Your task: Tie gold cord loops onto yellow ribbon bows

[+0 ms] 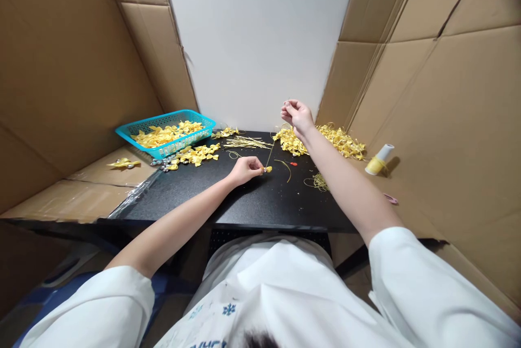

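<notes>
light: bright, even, from upper left | shadow: soft, white plastic thread spool [378, 159] throws one rightward onto brown cardboard panel [448, 136] | plain white back wall [252, 38] brightest (slightly washed) | edges: wide-angle bowing | focus: sharp at centre

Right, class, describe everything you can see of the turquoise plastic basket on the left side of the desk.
The turquoise plastic basket is shallow and rectangular, with latticed walls and a solid rim. It sits upright at the back left, where the black tabletop meets a cardboard sheet. Yellow ribbon bows heap inside it; more lie loose just in front. Neither the left hand nor the right hand touches it.
</notes>
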`<move>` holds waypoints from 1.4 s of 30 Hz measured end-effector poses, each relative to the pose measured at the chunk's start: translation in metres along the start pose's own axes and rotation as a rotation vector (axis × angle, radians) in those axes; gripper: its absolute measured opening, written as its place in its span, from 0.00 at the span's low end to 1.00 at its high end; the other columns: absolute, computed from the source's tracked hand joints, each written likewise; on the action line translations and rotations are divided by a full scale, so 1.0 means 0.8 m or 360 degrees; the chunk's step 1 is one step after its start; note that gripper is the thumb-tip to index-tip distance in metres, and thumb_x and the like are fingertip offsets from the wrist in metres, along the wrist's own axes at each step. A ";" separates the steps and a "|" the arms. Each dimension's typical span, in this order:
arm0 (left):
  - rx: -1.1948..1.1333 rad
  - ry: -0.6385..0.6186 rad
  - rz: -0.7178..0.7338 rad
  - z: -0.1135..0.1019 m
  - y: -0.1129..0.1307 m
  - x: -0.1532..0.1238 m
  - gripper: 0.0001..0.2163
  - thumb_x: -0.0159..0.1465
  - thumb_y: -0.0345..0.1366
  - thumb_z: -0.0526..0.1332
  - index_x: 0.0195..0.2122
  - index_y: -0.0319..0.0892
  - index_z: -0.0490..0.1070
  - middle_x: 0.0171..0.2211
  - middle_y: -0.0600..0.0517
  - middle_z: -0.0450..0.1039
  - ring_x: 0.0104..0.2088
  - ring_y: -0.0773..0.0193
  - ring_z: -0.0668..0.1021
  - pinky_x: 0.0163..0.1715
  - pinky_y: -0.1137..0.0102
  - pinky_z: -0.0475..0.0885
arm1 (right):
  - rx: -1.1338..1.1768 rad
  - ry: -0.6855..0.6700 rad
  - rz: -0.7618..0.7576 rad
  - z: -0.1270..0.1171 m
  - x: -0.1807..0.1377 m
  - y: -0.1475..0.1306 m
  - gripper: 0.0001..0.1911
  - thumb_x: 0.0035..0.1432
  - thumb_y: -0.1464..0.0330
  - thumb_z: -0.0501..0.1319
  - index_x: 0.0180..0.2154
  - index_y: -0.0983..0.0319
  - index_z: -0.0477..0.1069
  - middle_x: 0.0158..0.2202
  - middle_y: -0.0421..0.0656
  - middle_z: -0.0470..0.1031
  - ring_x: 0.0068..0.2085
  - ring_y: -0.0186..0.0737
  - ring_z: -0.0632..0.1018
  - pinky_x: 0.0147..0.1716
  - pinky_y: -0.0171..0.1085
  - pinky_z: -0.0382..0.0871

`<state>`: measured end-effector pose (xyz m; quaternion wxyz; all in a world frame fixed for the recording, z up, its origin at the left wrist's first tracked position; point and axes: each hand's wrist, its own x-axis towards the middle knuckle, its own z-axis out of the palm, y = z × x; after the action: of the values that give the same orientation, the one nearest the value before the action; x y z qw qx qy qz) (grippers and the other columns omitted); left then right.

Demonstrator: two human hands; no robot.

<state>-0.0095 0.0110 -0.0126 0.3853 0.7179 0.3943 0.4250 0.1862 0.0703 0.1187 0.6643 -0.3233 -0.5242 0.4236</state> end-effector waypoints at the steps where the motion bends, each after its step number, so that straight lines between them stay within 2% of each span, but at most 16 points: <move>1: -0.0092 -0.0021 -0.0042 0.001 0.001 -0.001 0.14 0.44 0.41 0.73 0.25 0.39 0.73 0.22 0.53 0.75 0.23 0.69 0.74 0.25 0.73 0.67 | 0.0002 0.0010 0.0004 -0.003 0.001 0.003 0.06 0.61 0.68 0.61 0.33 0.59 0.65 0.27 0.34 0.70 0.28 0.25 0.74 0.31 0.28 0.73; 4: -0.0362 -0.0059 -0.0150 0.004 0.004 -0.003 0.18 0.42 0.41 0.74 0.32 0.38 0.76 0.25 0.53 0.76 0.24 0.70 0.74 0.29 0.72 0.69 | -0.0025 0.0057 0.0058 -0.013 -0.005 0.009 0.08 0.61 0.67 0.61 0.32 0.59 0.63 0.25 0.33 0.66 0.25 0.25 0.71 0.29 0.27 0.69; 7: -0.0548 -0.0036 -0.0266 0.006 0.008 -0.003 0.17 0.44 0.41 0.73 0.31 0.37 0.77 0.24 0.54 0.74 0.23 0.73 0.71 0.28 0.74 0.68 | -0.0151 0.0127 0.0129 -0.020 -0.032 0.021 0.10 0.62 0.66 0.59 0.29 0.59 0.61 0.21 0.31 0.59 0.21 0.25 0.64 0.22 0.26 0.60; 9: -0.0663 0.0022 -0.0382 0.006 0.010 -0.003 0.16 0.44 0.40 0.74 0.30 0.36 0.76 0.24 0.54 0.74 0.24 0.73 0.72 0.29 0.74 0.68 | -0.0308 0.0045 0.0094 -0.021 -0.060 0.036 0.12 0.62 0.65 0.58 0.28 0.59 0.60 0.19 0.31 0.57 0.20 0.26 0.60 0.21 0.27 0.56; 11: -0.0762 0.0079 -0.0496 0.007 0.013 -0.003 0.15 0.43 0.37 0.74 0.29 0.36 0.76 0.26 0.52 0.76 0.27 0.71 0.74 0.30 0.74 0.70 | -0.0475 -0.0110 0.0066 -0.020 -0.091 0.055 0.12 0.61 0.61 0.59 0.28 0.59 0.62 0.18 0.31 0.57 0.20 0.28 0.61 0.22 0.29 0.55; 13: -0.0815 0.0116 -0.0577 0.007 0.016 -0.004 0.14 0.44 0.35 0.74 0.29 0.36 0.76 0.28 0.50 0.77 0.28 0.70 0.76 0.32 0.73 0.71 | -0.0554 -0.0256 0.0085 -0.019 -0.117 0.074 0.16 0.56 0.56 0.61 0.27 0.59 0.62 0.19 0.31 0.57 0.21 0.28 0.61 0.23 0.30 0.55; 15: -0.0825 0.0133 -0.0621 0.008 0.019 -0.004 0.13 0.45 0.34 0.74 0.29 0.35 0.76 0.28 0.49 0.77 0.28 0.69 0.76 0.33 0.73 0.71 | -0.0626 -0.0320 0.0082 -0.018 -0.134 0.087 0.19 0.50 0.53 0.65 0.27 0.60 0.64 0.18 0.30 0.54 0.20 0.28 0.57 0.23 0.31 0.51; 17: -0.0818 0.0137 -0.0635 0.008 0.020 -0.006 0.13 0.45 0.34 0.74 0.30 0.35 0.77 0.27 0.49 0.77 0.27 0.70 0.76 0.33 0.73 0.71 | -0.0736 -0.0377 0.0018 -0.019 -0.144 0.093 0.20 0.43 0.53 0.69 0.29 0.61 0.68 0.18 0.29 0.49 0.21 0.28 0.53 0.23 0.32 0.47; 19: -0.0805 0.0108 -0.0630 0.008 0.021 -0.007 0.13 0.44 0.34 0.74 0.29 0.34 0.77 0.25 0.50 0.76 0.27 0.70 0.76 0.32 0.73 0.71 | -0.0865 -0.0421 -0.0047 -0.019 -0.149 0.094 0.20 0.41 0.55 0.71 0.30 0.63 0.73 0.17 0.29 0.48 0.22 0.28 0.52 0.24 0.33 0.45; 24: -0.0818 0.0086 -0.0648 0.008 0.022 -0.008 0.12 0.44 0.32 0.73 0.29 0.34 0.78 0.23 0.50 0.76 0.25 0.71 0.75 0.29 0.75 0.69 | -0.1101 -0.0474 -0.0193 -0.019 -0.156 0.090 0.14 0.48 0.59 0.67 0.31 0.64 0.79 0.17 0.31 0.52 0.22 0.28 0.54 0.25 0.34 0.47; 29: -0.0936 0.0031 -0.0685 0.005 0.021 -0.007 0.11 0.46 0.32 0.72 0.30 0.34 0.78 0.25 0.49 0.76 0.28 0.70 0.76 0.31 0.74 0.70 | -0.1154 -0.0448 -0.0263 -0.020 -0.161 0.095 0.10 0.49 0.63 0.67 0.32 0.63 0.80 0.17 0.31 0.53 0.22 0.28 0.56 0.26 0.34 0.48; 32: -0.0913 -0.0001 -0.0638 0.004 0.016 -0.006 0.16 0.43 0.35 0.75 0.32 0.35 0.78 0.28 0.49 0.77 0.29 0.69 0.76 0.33 0.73 0.70 | -0.0965 -0.0498 -0.0134 -0.020 -0.156 0.094 0.11 0.47 0.63 0.68 0.33 0.62 0.77 0.18 0.30 0.51 0.23 0.28 0.55 0.26 0.33 0.50; 34: -0.0842 0.0024 -0.0581 0.004 0.013 -0.005 0.18 0.41 0.36 0.75 0.33 0.36 0.78 0.29 0.49 0.77 0.29 0.69 0.75 0.33 0.72 0.71 | -0.0640 -0.0483 0.0062 -0.023 -0.146 0.087 0.12 0.49 0.61 0.67 0.35 0.61 0.74 0.20 0.30 0.52 0.23 0.29 0.56 0.26 0.32 0.55; 36: -0.0702 0.0045 -0.0486 0.005 0.011 -0.006 0.17 0.42 0.37 0.74 0.32 0.36 0.77 0.28 0.49 0.77 0.28 0.69 0.75 0.32 0.71 0.70 | -0.0226 -0.0335 0.0285 -0.029 -0.128 0.074 0.08 0.57 0.62 0.61 0.35 0.60 0.70 0.21 0.31 0.54 0.22 0.29 0.58 0.27 0.31 0.60; 39: -0.0276 0.0016 -0.0230 0.004 0.015 -0.011 0.12 0.47 0.35 0.70 0.32 0.36 0.76 0.27 0.51 0.76 0.26 0.68 0.74 0.31 0.71 0.70 | 0.0123 -0.0027 0.0411 -0.045 -0.093 0.048 0.09 0.64 0.70 0.51 0.31 0.61 0.65 0.21 0.32 0.52 0.20 0.28 0.57 0.24 0.28 0.58; 42: 0.0450 -0.0066 0.0224 0.002 0.028 -0.021 0.07 0.51 0.29 0.64 0.32 0.38 0.77 0.27 0.52 0.75 0.28 0.67 0.74 0.32 0.71 0.70 | 0.0160 0.0139 0.0470 -0.057 -0.062 0.027 0.13 0.65 0.74 0.48 0.28 0.61 0.62 0.19 0.31 0.49 0.18 0.28 0.53 0.21 0.27 0.55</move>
<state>-0.0078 -0.0130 0.0017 0.2579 0.7995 0.3909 0.3762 0.2211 0.0353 0.0677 0.6324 -0.3813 -0.4197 0.5278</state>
